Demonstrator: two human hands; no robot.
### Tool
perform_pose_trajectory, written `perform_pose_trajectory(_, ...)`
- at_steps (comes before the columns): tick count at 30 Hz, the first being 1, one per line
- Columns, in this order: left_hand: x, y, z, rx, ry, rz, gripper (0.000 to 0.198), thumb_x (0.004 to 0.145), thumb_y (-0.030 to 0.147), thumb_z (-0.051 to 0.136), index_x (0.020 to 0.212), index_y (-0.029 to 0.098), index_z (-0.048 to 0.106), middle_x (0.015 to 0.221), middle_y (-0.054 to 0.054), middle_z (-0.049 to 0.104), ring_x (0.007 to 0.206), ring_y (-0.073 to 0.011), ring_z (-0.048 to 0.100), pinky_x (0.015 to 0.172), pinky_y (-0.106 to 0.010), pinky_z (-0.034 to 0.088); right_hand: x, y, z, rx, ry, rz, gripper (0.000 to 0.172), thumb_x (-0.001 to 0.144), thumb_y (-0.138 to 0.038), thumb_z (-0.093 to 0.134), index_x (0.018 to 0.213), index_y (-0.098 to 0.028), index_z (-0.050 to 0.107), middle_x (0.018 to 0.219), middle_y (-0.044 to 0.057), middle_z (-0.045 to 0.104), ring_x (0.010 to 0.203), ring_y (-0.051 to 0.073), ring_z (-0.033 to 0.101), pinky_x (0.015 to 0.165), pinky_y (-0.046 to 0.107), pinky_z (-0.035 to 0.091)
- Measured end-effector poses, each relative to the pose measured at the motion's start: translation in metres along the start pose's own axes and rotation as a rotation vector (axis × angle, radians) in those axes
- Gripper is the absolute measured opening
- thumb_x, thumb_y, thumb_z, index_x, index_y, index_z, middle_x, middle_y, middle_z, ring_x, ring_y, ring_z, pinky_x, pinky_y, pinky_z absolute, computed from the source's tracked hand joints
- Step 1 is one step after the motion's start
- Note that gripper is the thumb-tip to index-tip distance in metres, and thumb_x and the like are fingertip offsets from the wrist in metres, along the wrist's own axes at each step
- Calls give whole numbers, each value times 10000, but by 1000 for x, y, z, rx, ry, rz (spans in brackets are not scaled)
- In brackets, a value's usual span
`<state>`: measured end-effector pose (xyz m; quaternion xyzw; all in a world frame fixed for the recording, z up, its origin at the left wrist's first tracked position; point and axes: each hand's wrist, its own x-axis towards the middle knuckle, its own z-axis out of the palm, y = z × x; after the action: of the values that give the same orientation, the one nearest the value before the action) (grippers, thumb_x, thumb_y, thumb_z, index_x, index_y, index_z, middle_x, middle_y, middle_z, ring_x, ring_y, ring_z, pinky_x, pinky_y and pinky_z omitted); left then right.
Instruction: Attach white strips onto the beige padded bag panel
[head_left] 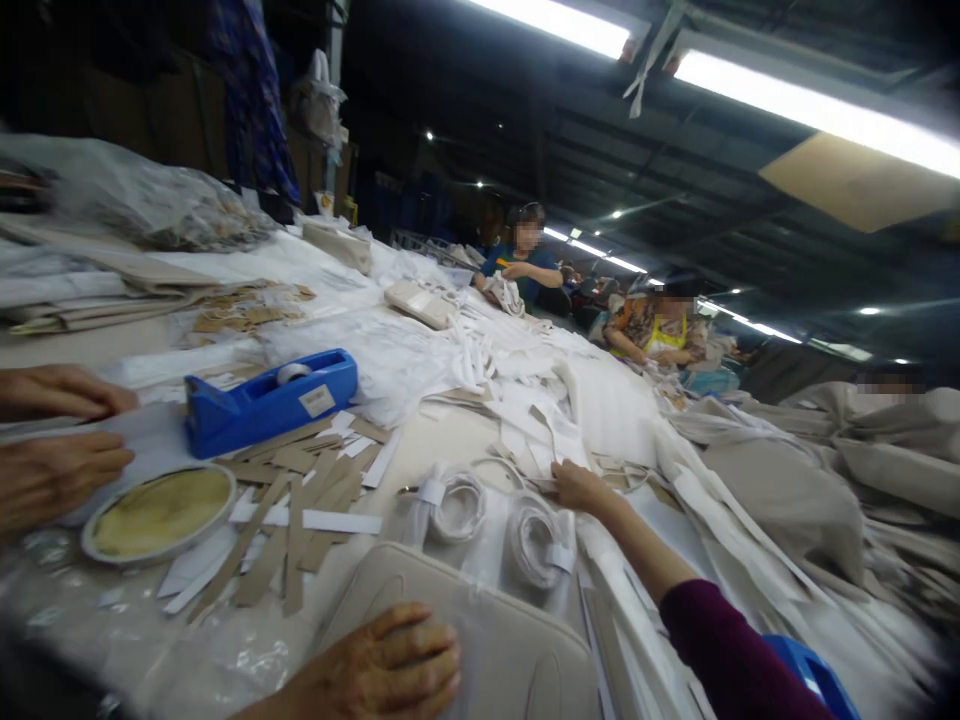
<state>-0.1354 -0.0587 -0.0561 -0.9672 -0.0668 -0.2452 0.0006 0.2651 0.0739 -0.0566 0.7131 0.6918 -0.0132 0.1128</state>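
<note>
My left hand [386, 665] lies at the bottom centre, fingers spread flat on a beige padded panel [487, 630]. My right hand [577, 487], on a maroon-sleeved arm, reaches forward into a heap of white and beige strips [540, 420]; its fingers curl down among them, and what they pinch is hidden. Two coils of white cord [461, 505] wrapped in clear plastic lie between my hands.
A blue tape dispenser [266, 400] and a round tin lid [157, 512] sit at the left beside cardboard strips [300, 500]. Another person's two hands [52, 440] rest at the left edge. Two workers sit at the far end. Beige bags [787, 500] pile up on the right.
</note>
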Motion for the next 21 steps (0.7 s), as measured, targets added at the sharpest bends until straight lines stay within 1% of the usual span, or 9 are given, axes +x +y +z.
perform_pose_trajectory(2,-4,3,12,-33,46,-42,296,976,184,446,1251,185,553,1244,21,660,1274,-115,503,1205,-267,223,1,-2,-4,-24,-7,-41,242,736,-23,538,918,-167,607,955,98,624,856,186,614,693,248,347)
perform_pose_trajectory(4,-11,3,28,-41,96,-26,249,985,237,466,1208,201,570,1207,46,678,1258,-90,509,1214,-254,201,5,0,-11,-39,-4,-74,232,738,13,480,840,-161,595,890,106,641,830,187,616,674,250,337)
perform_pose_trajectory(6,-17,-1,40,-39,77,-26,254,1000,267,436,1210,204,565,1230,62,664,1279,-65,482,1222,-239,171,14,6,-24,-49,29,-91,232,756,19,440,802,-163,576,867,116,651,808,186,614,660,252,328)
perform_pose_trajectory(9,-23,-5,46,-26,17,-23,279,998,282,411,1218,216,571,1290,57,628,1316,-68,450,1202,-238,248,30,7,-60,-77,183,-73,174,804,-43,452,816,-178,561,870,113,660,778,184,602,636,258,306)
perform_pose_trajectory(11,-24,-6,45,-2,1,-9,278,983,281,423,1200,227,590,1310,51,615,1326,-82,446,1174,-249,316,35,-10,-95,-110,322,-55,132,843,-106,458,839,-184,564,871,107,660,737,178,591,607,264,282)
perform_pose_trajectory(13,-25,-6,47,30,13,7,283,978,282,429,1199,227,596,1322,51,606,1336,-86,438,1158,-259,349,34,-47,-133,-160,426,-62,132,866,-143,452,864,-183,577,887,109,660,698,172,583,582,268,257)
perform_pose_trajectory(16,-26,-9,58,73,28,33,306,983,274,419,1243,226,574,1361,65,571,1361,-76,403,1161,-270,352,27,-135,-179,-262,469,-173,137,814,-124,509,891,-181,607,868,102,665,699,172,592,591,260,259)
perform_pose_trajectory(18,-28,-12,68,102,37,53,304,987,243,400,1228,234,585,1388,83,541,1374,-72,385,1167,-280,349,21,-202,-192,-296,458,-393,195,781,-81,519,913,-176,625,851,95,666,755,182,611,609,258,281)
perform_pose_trajectory(21,-31,-16,80,139,29,66,294,986,205,382,1128,235,638,1398,77,532,1379,-52,374,1171,-267,343,16,-295,-184,-270,462,-737,270,826,-60,456,987,-176,639,904,105,656,843,205,617,637,273,337)
